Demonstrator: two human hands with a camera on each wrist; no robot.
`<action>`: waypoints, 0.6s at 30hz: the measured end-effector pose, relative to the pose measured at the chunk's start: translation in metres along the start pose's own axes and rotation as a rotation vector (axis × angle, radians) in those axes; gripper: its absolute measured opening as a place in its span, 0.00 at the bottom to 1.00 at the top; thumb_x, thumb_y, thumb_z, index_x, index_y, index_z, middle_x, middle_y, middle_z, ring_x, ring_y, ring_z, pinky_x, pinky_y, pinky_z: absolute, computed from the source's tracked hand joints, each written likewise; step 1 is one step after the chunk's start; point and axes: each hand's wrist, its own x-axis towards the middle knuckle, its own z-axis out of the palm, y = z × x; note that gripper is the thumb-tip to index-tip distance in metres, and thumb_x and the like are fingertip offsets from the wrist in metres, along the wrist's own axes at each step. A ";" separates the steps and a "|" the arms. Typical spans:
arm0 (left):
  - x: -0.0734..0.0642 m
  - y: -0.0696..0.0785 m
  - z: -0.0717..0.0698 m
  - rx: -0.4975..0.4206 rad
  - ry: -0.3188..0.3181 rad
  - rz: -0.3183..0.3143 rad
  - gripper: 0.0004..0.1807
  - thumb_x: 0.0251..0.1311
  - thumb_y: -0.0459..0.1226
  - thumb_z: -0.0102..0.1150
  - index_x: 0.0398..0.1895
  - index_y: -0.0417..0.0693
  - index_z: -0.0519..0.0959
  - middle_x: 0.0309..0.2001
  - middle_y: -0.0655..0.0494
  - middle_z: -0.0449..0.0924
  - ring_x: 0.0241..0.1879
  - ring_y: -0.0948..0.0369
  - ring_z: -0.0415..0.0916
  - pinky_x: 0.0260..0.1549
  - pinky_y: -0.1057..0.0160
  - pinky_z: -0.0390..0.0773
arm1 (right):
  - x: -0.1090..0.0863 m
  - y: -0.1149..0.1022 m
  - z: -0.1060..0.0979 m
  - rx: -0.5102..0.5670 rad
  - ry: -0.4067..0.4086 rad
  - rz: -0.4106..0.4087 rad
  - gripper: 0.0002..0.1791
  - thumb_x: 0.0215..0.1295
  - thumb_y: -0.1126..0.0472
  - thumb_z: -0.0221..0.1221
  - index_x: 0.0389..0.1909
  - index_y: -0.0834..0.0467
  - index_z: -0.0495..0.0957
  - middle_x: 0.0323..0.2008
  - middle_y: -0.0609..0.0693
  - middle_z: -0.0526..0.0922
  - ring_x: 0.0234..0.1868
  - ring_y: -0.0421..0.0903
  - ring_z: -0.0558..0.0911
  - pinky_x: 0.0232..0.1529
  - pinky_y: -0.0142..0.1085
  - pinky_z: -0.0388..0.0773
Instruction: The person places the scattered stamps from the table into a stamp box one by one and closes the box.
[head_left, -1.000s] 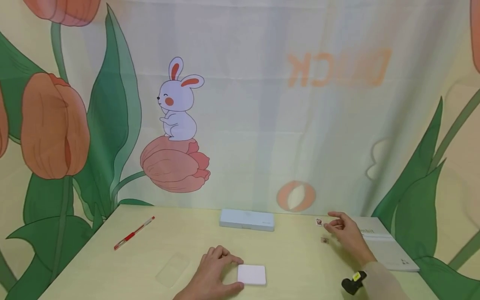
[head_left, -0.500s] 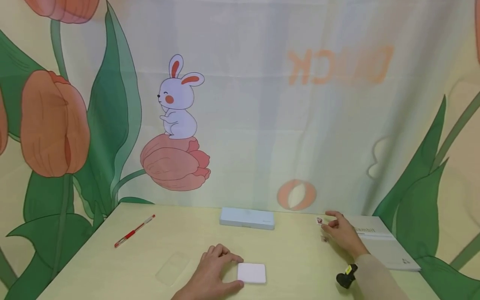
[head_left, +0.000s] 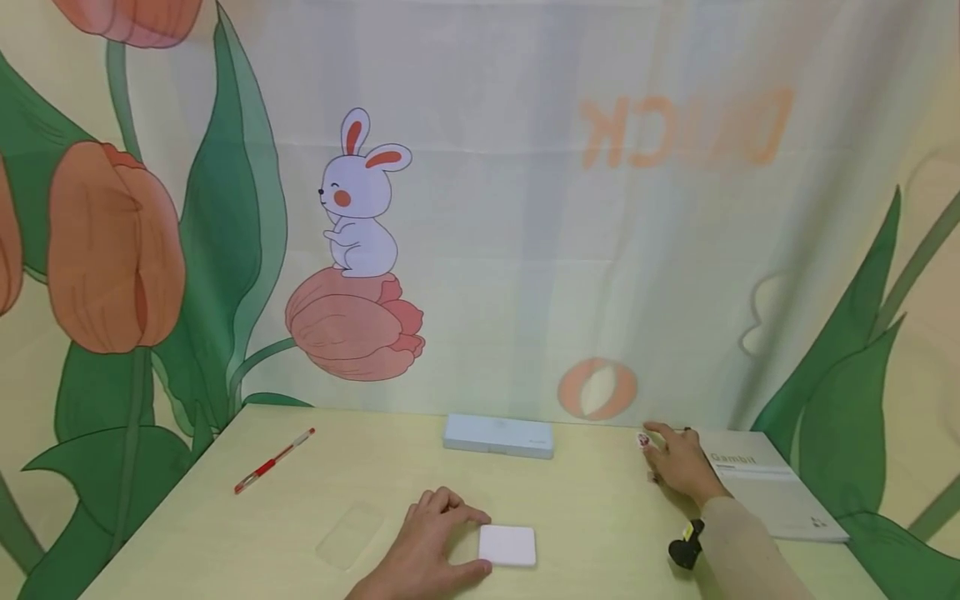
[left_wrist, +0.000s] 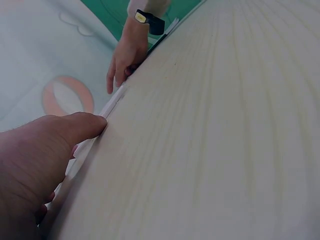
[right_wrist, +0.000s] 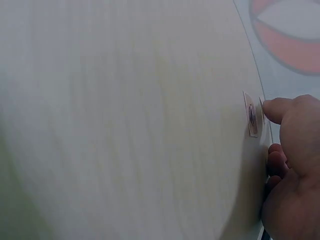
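My left hand (head_left: 423, 546) holds a flat white square (head_left: 507, 546) lying on the table, the thumb and index finger at its left corners. In the left wrist view the thumb tip meets its edge. At the far right my right hand (head_left: 681, 462) reaches over a small white picture piece (head_left: 642, 441), like a stamp or sticker. Its index finger extends beyond the piece and its thumb is at the near side. A second small picture piece (right_wrist: 251, 114) lies close by, partly under the hand's shadow. The right hand's other fingers are curled.
A pale blue pencil case (head_left: 498, 436) stands at the back edge. Under and beside the right arm lies a grey notebook (head_left: 780, 492) marked Gambit. A red pen (head_left: 275, 461) and a clear rectangular piece (head_left: 349, 535) lie on the left. A printed curtain (head_left: 480, 208) hangs behind.
My right hand has moved a little left and down, closer about the small picture piece. The left hand and the white square have stayed put. The view has shifted slightly.
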 end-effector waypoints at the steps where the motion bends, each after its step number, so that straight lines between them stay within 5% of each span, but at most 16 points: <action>1: 0.000 0.000 0.000 0.000 -0.002 -0.001 0.29 0.62 0.63 0.75 0.62 0.64 0.88 0.51 0.63 0.72 0.48 0.66 0.60 0.49 0.57 0.62 | 0.001 0.000 0.000 -0.002 -0.007 0.008 0.30 0.86 0.57 0.55 0.82 0.62 0.66 0.66 0.82 0.60 0.67 0.78 0.72 0.68 0.75 0.68; 10: 0.000 0.001 0.000 0.004 0.001 0.007 0.28 0.63 0.63 0.75 0.62 0.63 0.88 0.51 0.62 0.72 0.48 0.66 0.59 0.48 0.58 0.61 | -0.003 -0.007 -0.004 0.017 -0.013 0.058 0.25 0.85 0.57 0.57 0.76 0.62 0.72 0.65 0.80 0.60 0.61 0.73 0.71 0.64 0.70 0.69; 18: 0.000 0.001 0.000 0.004 0.000 0.006 0.28 0.63 0.63 0.75 0.62 0.64 0.87 0.51 0.63 0.72 0.48 0.66 0.59 0.49 0.57 0.62 | -0.008 -0.007 -0.008 0.164 -0.011 0.067 0.24 0.81 0.57 0.64 0.70 0.65 0.75 0.66 0.77 0.65 0.64 0.71 0.69 0.67 0.70 0.68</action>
